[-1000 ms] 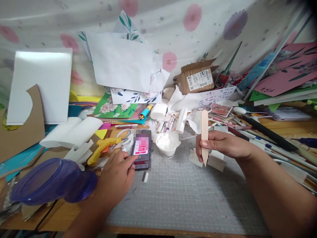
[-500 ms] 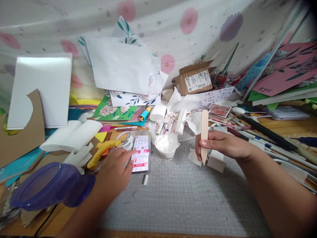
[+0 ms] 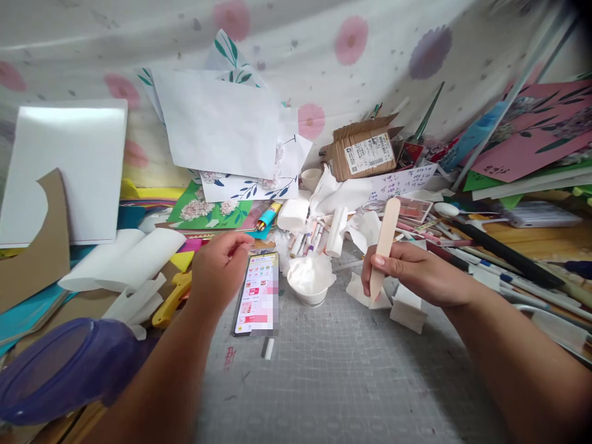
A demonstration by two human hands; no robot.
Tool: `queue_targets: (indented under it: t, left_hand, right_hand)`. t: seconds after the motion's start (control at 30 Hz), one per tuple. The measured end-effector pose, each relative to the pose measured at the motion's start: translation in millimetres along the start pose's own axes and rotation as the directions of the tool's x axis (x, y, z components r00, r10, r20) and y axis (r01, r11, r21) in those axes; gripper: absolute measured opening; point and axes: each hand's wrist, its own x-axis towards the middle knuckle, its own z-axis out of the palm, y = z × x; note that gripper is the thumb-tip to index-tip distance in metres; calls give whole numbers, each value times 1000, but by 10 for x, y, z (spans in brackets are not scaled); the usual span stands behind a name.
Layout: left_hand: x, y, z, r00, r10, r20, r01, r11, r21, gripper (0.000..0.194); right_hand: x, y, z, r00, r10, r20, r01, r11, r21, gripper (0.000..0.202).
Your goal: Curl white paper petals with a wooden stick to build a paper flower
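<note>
The right hand (image 3: 409,270) pinches the stick (image 3: 388,229) near its middle, presumably leaving both ends free, while the left hand (image 3: 221,266) curls beside the phone (image 3: 250,302), its grip unclear, the cup (image 3: 313,300) between hands, seemingly for easy reach.

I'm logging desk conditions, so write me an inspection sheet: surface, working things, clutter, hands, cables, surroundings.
Surface: grey gridded mat, with a small red mark left of centre.
Working things: flat pale wooden stick; small white cup with white material inside; black-edged rectangular smartphone, screen lit.
Clutter: rolled white paper, translucent purple plastic item, yellow plastic tool partly hidden.
Hands: right hand grips the stick; left hand by the phone's upper left, contact unclear.
Cables: thin dark cord-like line, lower left, blurred.
Surroundings: white flower-patterned curtain; brown cardboard box.
</note>
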Motion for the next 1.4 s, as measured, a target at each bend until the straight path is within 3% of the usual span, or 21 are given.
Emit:
queue_targets:
  t: [0.07,0.13,0.2,0.23,0.27,0.37,0.5,0.7,0.8,0.97,1.2,1.4]
  left_hand:
    - [-139,26,2,992,43,-123,-48,998,-42,14]
    - [-355,165,-13,933,262,-245,-284,957,-57,13]
    - [-600,383,5,757,630,-173,-653,726,-214,16]
    - [-709,497,34,670,734,-114,-725,614,-313,17]
    - [-798,598,71,686,720,-108,-704,619,-349,16]
    - [-898,755,182,648,761,20,-705,610,-360,8]
    - [-794,681,203,633,759,151,-685,640,-348,21]
    - [-763,615,168,597,769,230,-657,633,-410,19]
    - [-807,641,195,594,773,222,-648,624,-437,17]
    - [-886,673,233,637,754,161,-624,627,-466,18]
    - [-956,685,221,669,727,156,-566,634,-527,19]
    - [-961,673,218,633,754,176,-607,625,-491,23]
  right_hand:
    - [-7,-1,32,1000,-24,-15,25,997,77,46]
    - [-36,-18,75,998,-65,6,63,983,171,42]
    - [-80,-55,127,993,-102,55,86,968,237,43]
    - [-102,-78,155,989,-119,90,90,958,272,43]
    - [-122,-101,184,982,-130,140,86,955,284,42]
    - [-147,-152,263,967,-126,221,58,955,292,40]
    - [-115,-161,324,967,-111,229,42,957,286,39]
    - [-108,-173,343,965,-94,245,24,961,276,38]
    - [-130,-180,354,960,-96,263,19,959,282,37]
    - [-138,-182,387,958,-101,269,18,956,293,36]
    - [-140,-162,409,959,-90,268,-6,942,335,35]
    - [-109,-141,369,944,-106,311,42,978,204,38]
